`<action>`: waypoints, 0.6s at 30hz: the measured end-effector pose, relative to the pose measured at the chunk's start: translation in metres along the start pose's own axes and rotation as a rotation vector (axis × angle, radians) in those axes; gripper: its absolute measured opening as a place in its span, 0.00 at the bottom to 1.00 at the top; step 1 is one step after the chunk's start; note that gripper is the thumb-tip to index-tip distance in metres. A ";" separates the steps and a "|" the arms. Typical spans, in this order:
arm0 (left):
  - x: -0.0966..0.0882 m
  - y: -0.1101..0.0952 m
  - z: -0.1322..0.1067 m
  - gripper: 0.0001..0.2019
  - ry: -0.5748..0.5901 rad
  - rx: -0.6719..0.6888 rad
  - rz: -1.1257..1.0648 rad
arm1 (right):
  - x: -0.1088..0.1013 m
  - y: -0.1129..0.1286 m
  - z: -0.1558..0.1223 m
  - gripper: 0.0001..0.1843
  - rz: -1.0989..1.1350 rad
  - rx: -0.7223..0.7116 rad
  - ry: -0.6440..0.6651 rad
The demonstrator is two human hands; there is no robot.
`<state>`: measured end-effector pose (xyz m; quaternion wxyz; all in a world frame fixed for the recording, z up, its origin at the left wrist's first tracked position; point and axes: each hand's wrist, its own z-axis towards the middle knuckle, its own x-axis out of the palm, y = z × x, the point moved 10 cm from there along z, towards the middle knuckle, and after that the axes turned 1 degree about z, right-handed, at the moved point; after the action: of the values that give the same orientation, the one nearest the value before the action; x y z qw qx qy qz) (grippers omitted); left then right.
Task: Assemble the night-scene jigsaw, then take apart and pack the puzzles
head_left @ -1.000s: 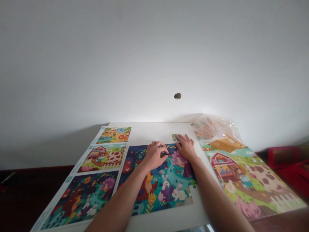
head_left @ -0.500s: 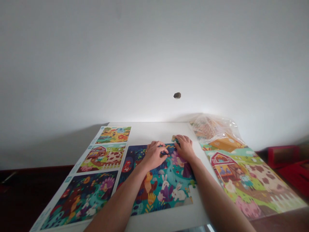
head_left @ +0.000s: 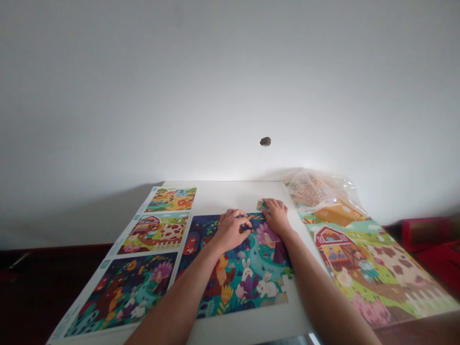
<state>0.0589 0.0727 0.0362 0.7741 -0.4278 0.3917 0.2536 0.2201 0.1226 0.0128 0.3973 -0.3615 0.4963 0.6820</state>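
A jigsaw puzzle with a dark forest scene, including white rabbits, a fox-like animal and a purple bird, lies in the middle of the white table. Over its upper part rests my left hand, fingers bent, with a gap between thumb and forefinger where dark puzzle picture shows. My right hand is at the puzzle's top right edge, its fingers closed on a small puzzle piece that sticks out to their left. Part of that piece is hidden by the fingers. The puzzle's right edge has a protruding green piece.
To the left lies a printed reference sheet with three pictures. On the right are a farm-scene puzzle and a clear plastic bag over an orange piece of card. Behind the table stands a wall with a hole.
The view has shifted slightly. My right hand and the small piece have moved a little, showing more of the piece. My left hand stays nearly in place.
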 end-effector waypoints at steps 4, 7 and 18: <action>0.001 0.000 0.000 0.04 0.006 0.003 -0.004 | 0.001 -0.006 0.004 0.24 0.074 0.018 -0.014; 0.001 -0.001 0.000 0.04 0.010 0.008 -0.005 | -0.005 -0.014 0.007 0.26 0.213 0.041 -0.080; -0.001 -0.001 0.001 0.18 -0.017 0.001 -0.011 | -0.030 0.002 -0.014 0.15 0.709 0.084 -0.291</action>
<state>0.0592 0.0732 0.0381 0.7789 -0.4276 0.3828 0.2529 0.2322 0.1031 0.0371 0.2177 -0.0506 0.5564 0.8003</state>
